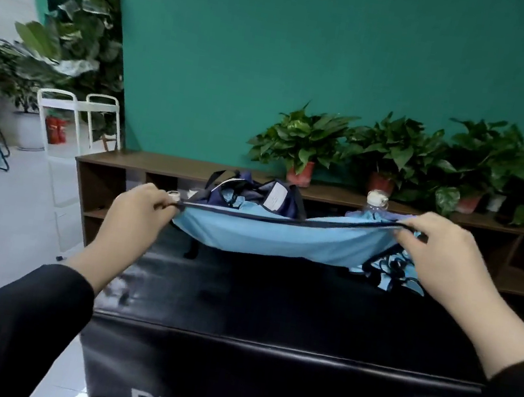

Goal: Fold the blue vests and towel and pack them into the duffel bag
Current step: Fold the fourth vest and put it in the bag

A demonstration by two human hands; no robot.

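The black padded counter (pixel 289 304), printed with white lettering along its near edge, is being used as the work surface. At its far edge the dark duffel bag (pixel 256 194) is standing with its mouth open, and light blue fabric is already showing inside it; whether that is a vest or the towel cannot be told.

A blue vest (pixel 275 237) is being held stretched in the air above the far half of the counter, between the person and the bag. Its long axis is running left to right, with the dark-trimmed top edge pulled taut and the body sagging below. A second bundle of blue fabric with dark trim (pixel 392 274) is lying crumpled near the far right corner, beneath the right hand.

The left end of the trim is being pinched by the left hand (pixel 139 210), fingers curled closed on it. The right end is being gripped by the right hand (pixel 442 256), fingers bent over the edge. The bag is lying straight ahead, beyond the vest, slightly nearer the left hand.

A clear bottle (pixel 376 203) is partly hidden behind the vest's right end.
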